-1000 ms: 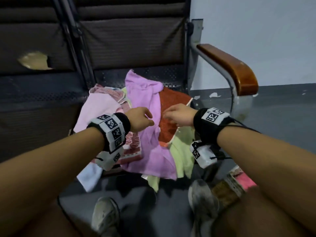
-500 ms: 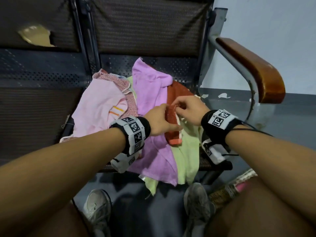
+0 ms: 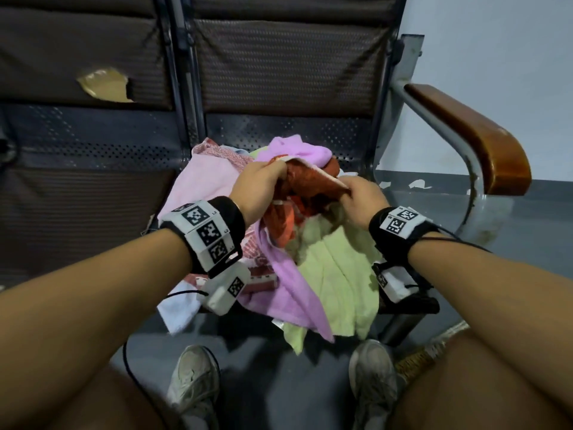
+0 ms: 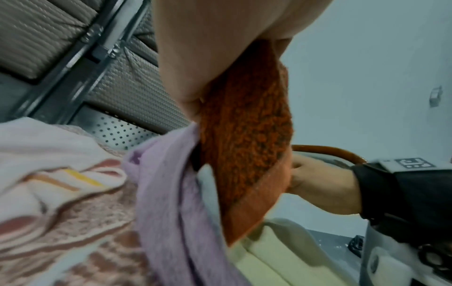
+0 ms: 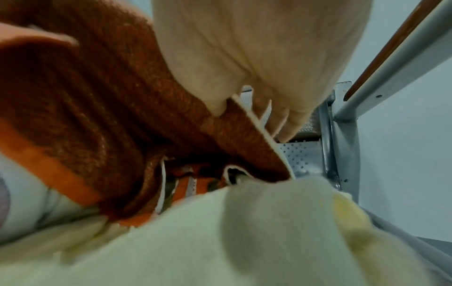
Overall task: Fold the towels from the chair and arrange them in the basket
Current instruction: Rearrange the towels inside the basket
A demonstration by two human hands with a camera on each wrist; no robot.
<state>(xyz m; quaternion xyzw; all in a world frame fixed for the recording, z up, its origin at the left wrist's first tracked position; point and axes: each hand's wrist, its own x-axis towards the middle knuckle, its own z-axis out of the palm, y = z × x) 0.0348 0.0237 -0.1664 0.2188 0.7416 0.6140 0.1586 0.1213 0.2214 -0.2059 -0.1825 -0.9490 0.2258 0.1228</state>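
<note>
A heap of towels lies on the chair seat (image 3: 356,156). Both hands hold the rust-orange towel (image 3: 310,181) lifted off the heap. My left hand (image 3: 260,184) grips its left edge, my right hand (image 3: 359,193) pinches its white-trimmed right edge. In the left wrist view the orange towel (image 4: 247,135) hangs from my left hand (image 4: 208,58), with the right hand (image 4: 320,183) behind it. In the right wrist view my right hand (image 5: 257,58) pinches the orange towel (image 5: 97,116). Under it lie a lilac towel (image 3: 288,283), a pale green towel (image 3: 341,274) and a light pink towel (image 3: 201,187).
The chair has a wooden armrest (image 3: 471,138) on a metal frame at the right and a dark backrest (image 3: 288,63) behind. A neighbouring seat (image 3: 77,150) lies to the left. My shoes (image 3: 195,377) stand on the grey floor below. A woven basket edge (image 3: 434,349) shows by my right knee.
Both hands closed on the orange towel and lifted it up off the heap; it now bunches between them. The lilac towel's top has been pushed back.
</note>
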